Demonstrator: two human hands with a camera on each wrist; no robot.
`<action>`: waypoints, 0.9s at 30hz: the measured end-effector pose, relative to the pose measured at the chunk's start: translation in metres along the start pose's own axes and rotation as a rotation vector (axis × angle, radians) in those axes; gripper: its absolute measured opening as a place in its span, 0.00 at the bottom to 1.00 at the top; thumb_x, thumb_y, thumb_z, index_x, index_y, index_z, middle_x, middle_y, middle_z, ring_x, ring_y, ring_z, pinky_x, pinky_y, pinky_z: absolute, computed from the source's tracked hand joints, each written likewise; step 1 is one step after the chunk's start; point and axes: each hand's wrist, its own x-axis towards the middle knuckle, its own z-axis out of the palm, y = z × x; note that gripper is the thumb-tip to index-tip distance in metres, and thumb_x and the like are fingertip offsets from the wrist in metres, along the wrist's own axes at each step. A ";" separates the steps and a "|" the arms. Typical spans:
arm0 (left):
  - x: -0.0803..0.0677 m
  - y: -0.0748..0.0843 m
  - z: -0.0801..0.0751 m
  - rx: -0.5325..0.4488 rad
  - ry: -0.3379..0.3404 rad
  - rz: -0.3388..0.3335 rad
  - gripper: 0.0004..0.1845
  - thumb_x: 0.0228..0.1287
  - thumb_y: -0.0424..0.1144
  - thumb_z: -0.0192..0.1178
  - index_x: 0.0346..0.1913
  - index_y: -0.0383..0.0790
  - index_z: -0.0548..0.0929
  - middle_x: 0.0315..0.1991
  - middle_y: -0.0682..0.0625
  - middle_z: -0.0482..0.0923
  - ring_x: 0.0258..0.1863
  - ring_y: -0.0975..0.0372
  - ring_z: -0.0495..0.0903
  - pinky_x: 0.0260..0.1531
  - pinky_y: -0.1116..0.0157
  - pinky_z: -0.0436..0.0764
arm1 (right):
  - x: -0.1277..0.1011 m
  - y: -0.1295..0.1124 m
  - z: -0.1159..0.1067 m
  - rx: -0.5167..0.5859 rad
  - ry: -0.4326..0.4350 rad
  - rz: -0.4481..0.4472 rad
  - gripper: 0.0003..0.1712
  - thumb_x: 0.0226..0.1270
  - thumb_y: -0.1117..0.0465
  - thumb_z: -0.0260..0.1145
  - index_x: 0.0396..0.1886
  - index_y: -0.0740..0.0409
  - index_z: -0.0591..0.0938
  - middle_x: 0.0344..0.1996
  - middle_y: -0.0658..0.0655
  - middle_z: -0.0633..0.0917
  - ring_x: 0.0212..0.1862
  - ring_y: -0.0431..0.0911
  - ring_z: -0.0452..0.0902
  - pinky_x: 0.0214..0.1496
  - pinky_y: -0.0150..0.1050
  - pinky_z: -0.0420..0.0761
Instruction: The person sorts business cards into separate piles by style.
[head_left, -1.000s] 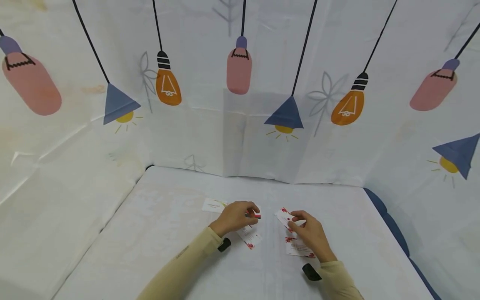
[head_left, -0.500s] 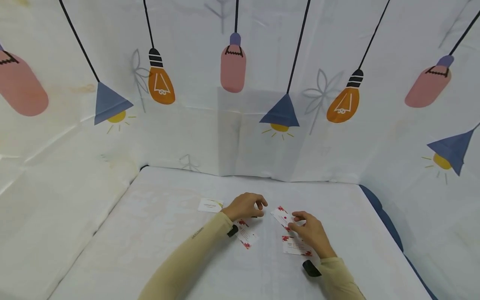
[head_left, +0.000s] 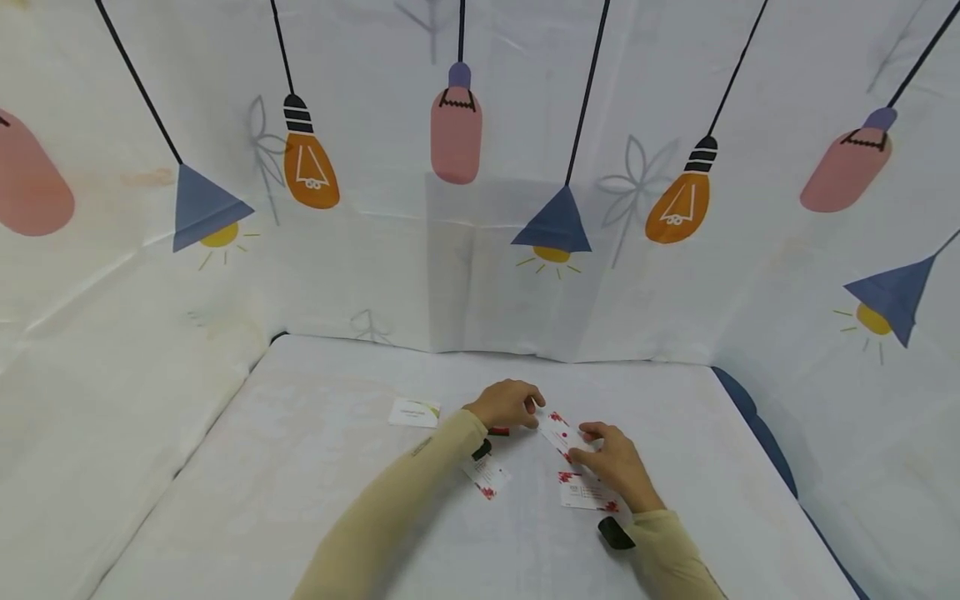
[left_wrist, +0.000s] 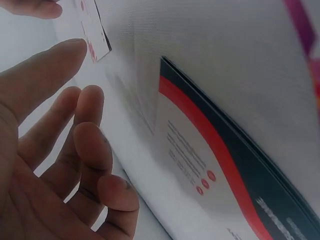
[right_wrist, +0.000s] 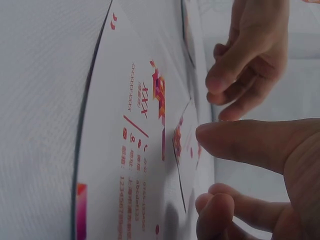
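1. Business card with red blotches (head_left: 561, 433), head view: it is pinched between the thumb and curled fingers of the right hand (head_left: 611, 465), raised just off the table (head_left: 315, 467). The left hand (head_left: 508, 403) reaches toward its far corner with fingers loosely bent, at or just short of touching; I cannot tell which. Under the right hand lies a second red-patterned card (head_left: 585, 493); beside the left wrist lie another card (head_left: 487, 477) and a red-edged stack (head_left: 498, 431). A white card with a green mark (head_left: 414, 412) sits well apart, beyond the left fingers. Judged from this, the sorting seems midway: several cards are down, one is in hand.

2. Left wrist view: the left fingers (left_wrist: 85, 145) are spread and relaxed, holding nothing. Just beside them lies a stack of cards with a red and dark wave (left_wrist: 215, 165); its small print is too blurred to read. The pinched card (left_wrist: 92, 30) shows past the fingertips.

3. Right wrist view: thumb and fingers (right_wrist: 240, 137) nip the card's edge (right_wrist: 182, 145). The flat card below them (right_wrist: 135, 150) carries red lettering and a number starting "1234567", otherwise unreadable.
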 end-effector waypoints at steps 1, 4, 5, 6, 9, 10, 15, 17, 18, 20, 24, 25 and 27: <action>0.001 0.002 0.000 0.004 -0.006 -0.002 0.19 0.59 0.43 0.74 0.54 0.48 0.86 0.33 0.63 0.79 0.33 0.68 0.76 0.36 0.68 0.74 | 0.001 0.000 0.000 -0.005 0.001 -0.003 0.32 0.59 0.53 0.75 0.62 0.61 0.80 0.50 0.56 0.83 0.43 0.49 0.73 0.46 0.45 0.72; 0.005 0.006 0.001 0.011 -0.021 -0.011 0.20 0.59 0.43 0.75 0.55 0.47 0.86 0.33 0.62 0.79 0.31 0.69 0.75 0.35 0.69 0.74 | 0.002 0.001 0.001 -0.016 0.006 -0.007 0.33 0.58 0.53 0.76 0.62 0.62 0.80 0.49 0.56 0.83 0.43 0.49 0.73 0.47 0.45 0.72; 0.007 0.008 0.002 0.014 -0.024 -0.015 0.21 0.58 0.43 0.75 0.55 0.47 0.86 0.32 0.62 0.79 0.31 0.69 0.75 0.35 0.69 0.74 | 0.002 0.001 0.002 -0.018 0.007 -0.012 0.34 0.58 0.53 0.77 0.61 0.63 0.80 0.48 0.56 0.83 0.43 0.50 0.73 0.47 0.46 0.72; 0.008 0.008 0.002 0.019 -0.027 -0.019 0.21 0.58 0.43 0.75 0.55 0.47 0.86 0.32 0.62 0.79 0.31 0.69 0.75 0.35 0.70 0.74 | 0.003 0.002 0.002 -0.018 0.007 -0.011 0.34 0.58 0.53 0.77 0.61 0.63 0.80 0.48 0.56 0.83 0.44 0.50 0.73 0.47 0.46 0.72; 0.011 0.010 0.005 0.030 -0.035 -0.031 0.21 0.58 0.43 0.75 0.55 0.48 0.86 0.33 0.61 0.79 0.31 0.69 0.75 0.36 0.69 0.74 | 0.003 0.002 0.002 -0.017 -0.001 -0.006 0.34 0.57 0.54 0.78 0.61 0.64 0.80 0.48 0.57 0.83 0.47 0.51 0.74 0.50 0.49 0.73; 0.012 0.010 0.005 0.033 -0.037 -0.034 0.21 0.58 0.43 0.75 0.55 0.48 0.86 0.33 0.61 0.80 0.31 0.70 0.75 0.36 0.69 0.74 | 0.003 0.002 0.001 -0.016 -0.005 -0.002 0.35 0.56 0.54 0.78 0.61 0.64 0.80 0.49 0.57 0.83 0.48 0.52 0.74 0.52 0.51 0.73; 0.014 0.012 0.006 0.032 -0.041 -0.043 0.21 0.58 0.43 0.75 0.55 0.48 0.85 0.38 0.59 0.82 0.34 0.69 0.76 0.40 0.68 0.75 | 0.004 0.002 0.000 -0.031 -0.015 0.009 0.35 0.56 0.55 0.79 0.61 0.65 0.80 0.51 0.58 0.83 0.52 0.54 0.75 0.56 0.56 0.74; 0.014 0.014 0.005 0.025 -0.046 -0.044 0.22 0.58 0.43 0.75 0.56 0.48 0.85 0.38 0.58 0.82 0.35 0.69 0.76 0.41 0.67 0.75 | 0.004 0.001 0.000 -0.042 -0.018 0.018 0.35 0.55 0.54 0.79 0.60 0.65 0.80 0.51 0.59 0.82 0.51 0.54 0.75 0.56 0.56 0.74; 0.015 0.015 0.005 0.023 -0.050 -0.041 0.23 0.58 0.43 0.75 0.56 0.47 0.85 0.39 0.58 0.82 0.36 0.68 0.76 0.42 0.67 0.75 | 0.004 0.001 0.000 -0.047 -0.021 0.023 0.35 0.55 0.54 0.80 0.60 0.65 0.80 0.50 0.59 0.82 0.50 0.54 0.74 0.55 0.56 0.74; 0.016 0.018 0.004 0.022 -0.057 -0.037 0.23 0.57 0.43 0.76 0.57 0.47 0.85 0.39 0.58 0.81 0.37 0.68 0.76 0.42 0.67 0.75 | 0.004 0.000 -0.001 -0.056 -0.024 0.029 0.35 0.54 0.53 0.80 0.59 0.65 0.81 0.50 0.60 0.82 0.50 0.55 0.75 0.55 0.56 0.74; 0.019 0.020 0.005 0.019 -0.075 -0.035 0.25 0.57 0.43 0.76 0.58 0.47 0.84 0.39 0.58 0.81 0.38 0.68 0.76 0.42 0.67 0.75 | 0.004 0.000 -0.001 -0.059 -0.030 0.040 0.36 0.52 0.52 0.81 0.57 0.65 0.82 0.49 0.61 0.82 0.50 0.55 0.76 0.55 0.56 0.75; 0.019 0.021 0.006 0.015 -0.080 -0.039 0.25 0.57 0.43 0.76 0.59 0.47 0.84 0.39 0.58 0.81 0.38 0.68 0.76 0.42 0.67 0.75 | 0.004 0.001 0.000 -0.058 -0.031 0.042 0.36 0.52 0.52 0.81 0.57 0.66 0.82 0.48 0.61 0.82 0.49 0.55 0.76 0.55 0.56 0.75; 0.020 0.021 0.007 0.003 -0.091 -0.045 0.25 0.57 0.42 0.76 0.59 0.47 0.84 0.39 0.57 0.81 0.38 0.67 0.75 0.42 0.66 0.75 | 0.004 0.001 0.000 -0.061 -0.035 0.042 0.35 0.52 0.52 0.81 0.57 0.66 0.82 0.48 0.61 0.82 0.48 0.54 0.76 0.54 0.56 0.75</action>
